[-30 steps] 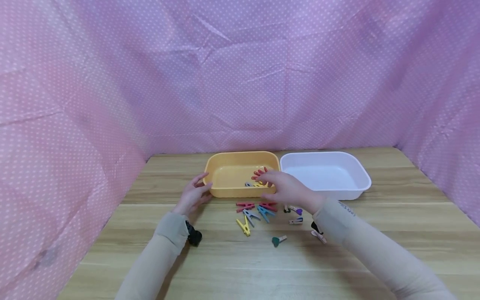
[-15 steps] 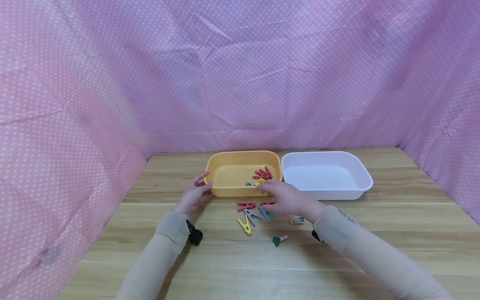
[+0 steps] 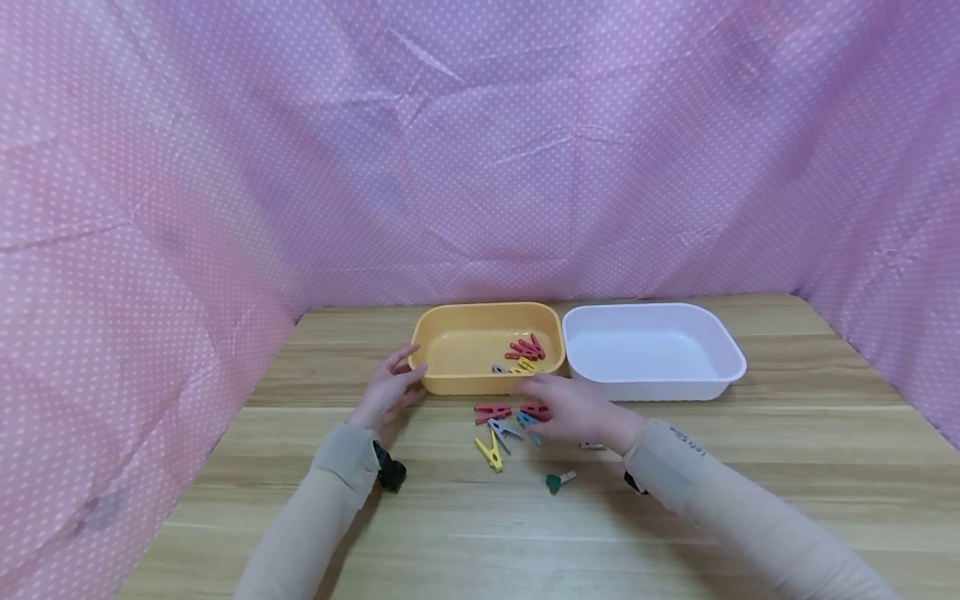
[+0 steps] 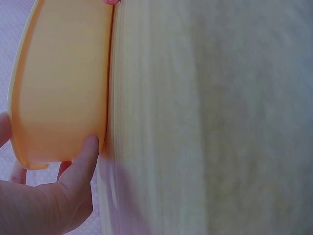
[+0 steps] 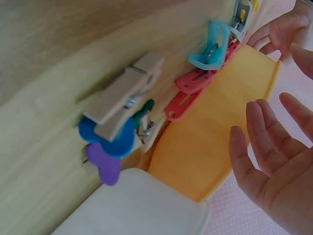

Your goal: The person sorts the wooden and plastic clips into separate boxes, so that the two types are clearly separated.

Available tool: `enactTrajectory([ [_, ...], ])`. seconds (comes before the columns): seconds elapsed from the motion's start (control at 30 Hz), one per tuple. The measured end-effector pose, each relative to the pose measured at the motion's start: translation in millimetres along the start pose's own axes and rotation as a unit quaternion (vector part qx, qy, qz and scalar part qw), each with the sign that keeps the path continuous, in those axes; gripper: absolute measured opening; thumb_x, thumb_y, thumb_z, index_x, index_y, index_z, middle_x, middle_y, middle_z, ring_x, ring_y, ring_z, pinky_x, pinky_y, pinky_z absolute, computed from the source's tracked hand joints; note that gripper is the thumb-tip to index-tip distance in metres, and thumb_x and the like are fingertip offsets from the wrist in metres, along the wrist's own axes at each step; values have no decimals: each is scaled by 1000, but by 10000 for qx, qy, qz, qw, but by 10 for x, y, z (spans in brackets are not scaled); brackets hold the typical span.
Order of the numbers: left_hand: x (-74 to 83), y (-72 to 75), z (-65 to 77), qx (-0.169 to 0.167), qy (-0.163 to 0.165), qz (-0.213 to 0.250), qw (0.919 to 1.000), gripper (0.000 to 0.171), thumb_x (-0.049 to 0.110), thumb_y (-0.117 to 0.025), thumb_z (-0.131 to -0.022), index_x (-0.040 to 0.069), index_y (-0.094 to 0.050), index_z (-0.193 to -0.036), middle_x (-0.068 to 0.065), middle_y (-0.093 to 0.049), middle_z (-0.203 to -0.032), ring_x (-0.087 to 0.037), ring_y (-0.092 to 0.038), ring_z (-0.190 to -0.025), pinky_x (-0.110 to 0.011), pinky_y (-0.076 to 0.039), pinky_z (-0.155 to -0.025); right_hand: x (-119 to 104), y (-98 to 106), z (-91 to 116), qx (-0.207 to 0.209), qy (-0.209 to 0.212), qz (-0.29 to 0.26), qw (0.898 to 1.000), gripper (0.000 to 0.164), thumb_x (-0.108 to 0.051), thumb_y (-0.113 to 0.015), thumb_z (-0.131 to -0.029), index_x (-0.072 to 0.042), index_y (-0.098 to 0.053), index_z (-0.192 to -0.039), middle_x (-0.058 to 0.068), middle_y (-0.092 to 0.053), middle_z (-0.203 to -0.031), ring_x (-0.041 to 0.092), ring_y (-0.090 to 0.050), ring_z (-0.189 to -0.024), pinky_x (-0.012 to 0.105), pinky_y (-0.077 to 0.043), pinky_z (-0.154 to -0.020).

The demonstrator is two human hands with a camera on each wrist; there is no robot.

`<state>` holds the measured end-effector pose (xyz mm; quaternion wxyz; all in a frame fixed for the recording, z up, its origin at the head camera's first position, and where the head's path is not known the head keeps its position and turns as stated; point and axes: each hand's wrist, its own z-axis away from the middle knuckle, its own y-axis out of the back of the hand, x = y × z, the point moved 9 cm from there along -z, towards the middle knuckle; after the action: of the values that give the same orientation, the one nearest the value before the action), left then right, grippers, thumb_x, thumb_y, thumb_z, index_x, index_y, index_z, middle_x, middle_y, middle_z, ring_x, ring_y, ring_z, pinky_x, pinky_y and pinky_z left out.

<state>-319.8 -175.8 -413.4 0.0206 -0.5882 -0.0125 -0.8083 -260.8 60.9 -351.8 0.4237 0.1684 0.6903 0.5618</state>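
A blue clip (image 5: 222,36) is lying on the table (image 3: 450,542) beside red clips (image 3: 492,411), in front of the yellow tray (image 3: 465,385). The right hand (image 3: 576,412) is hovering near it, digits apart, gripping nothing. The left hand (image 3: 384,393) is touching the tray's left end, digits spread, apparently steadying it. A white tray (image 3: 667,390) is standing alongside.

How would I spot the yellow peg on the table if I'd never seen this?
On the wooden table, find the orange tray, left of the white tray. Before it lie coloured pegs; the yellow peg lies beside a grey peg, the only yellow one outside the tray.
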Motion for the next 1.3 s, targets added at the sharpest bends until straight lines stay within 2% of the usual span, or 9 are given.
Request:
enactTrajectory([
  [0.17, 31, -8, 44, -28, -138, 88, 9999, 56, 12, -63, -91, 15, -41, -143, -17, -41, -127, -17, -55, -97, -29, -52, -87, 68, -93, -18, -234, -141, -50, 9996, 51, -27, -77, -79, -13, -59, -125, 3, -61, -120, 15, -58, -99, 36, -51, -88],
  [0.37, -26, -7, -12, 7, 77, 45, 10000, 54, 7, -56, -95, 17, -38, -145, -17, -39, -134, -20, -53, -103, -36, -48, -97, 114, -201, -25, -576, -341, -333, 9972, 50, -23, -77, -80, -14, -59, -126, 1, -60, -117, 14, -56, -99, 37, -49, -92],
  [0.63, -34, -5, -4, 28, 118, 104, 9999, 54, 6, -55, -95, 17, -37, -146, -16, -38, -132, -19, -54, -100, -40, -45, -100, 116, -277, -62, -721, -334, -137, 9967, 51, -25, -78, -79, -14, -60, -126, 2, -61, -112, 14, -56, -95, 37, -49, -90],
  [0.87, -34, 2, -7, 28, 73, 72, 9999, 54, 6, -54, -96, 16, -37, -146, -17, -39, -134, -20, -54, -103, -39, -46, -99, 151, -366, -72, -958, -543, 192, 9937, 54, -24, -78, -78, -18, -60, -128, 0, -61, -110, 13, -56, -92, 36, -50, -88],
  [1.03, -23, -2, -3, 19, 54, 97, 9999, 54, 6, -53, -96, 16, -37, -146, -18, -38, -136, -22, -53, -106, -41, -44, -102, 161, -384, -75, -1024, -663, 215, 9923, 50, -23, -78, -78, -20, -62, -125, -1, -61, -108, 12, -55, -88, 35, -50, -86],
  [1.2, -12, -3, 0, 15, 38, 112, 9999, 54, 6, -53, -96, 16, -37, -146, -18, -38, -136, -22, -54, -105, -42, -44, -101, 145, -374, -74, -987, -606, 255, 9929, 43, -21, -79, -77, -19, -66, -118, -2, -61, -103, 10, -54, -84, 33, -51, -83],
  [1.3, -18, -6, -1, 3, 34, 105, 9999, 54, 6, -54, -95, 15, -36, -146, -18, -37, -135, -22, -54, -104, -41, -44, -101, 145, -373, -64, -967, -617, 224, 9931, 42, -19, -79, -77, -19, -66, -117, -3, -62, -103, 11, -55, -87, 33, -51, -84],
])
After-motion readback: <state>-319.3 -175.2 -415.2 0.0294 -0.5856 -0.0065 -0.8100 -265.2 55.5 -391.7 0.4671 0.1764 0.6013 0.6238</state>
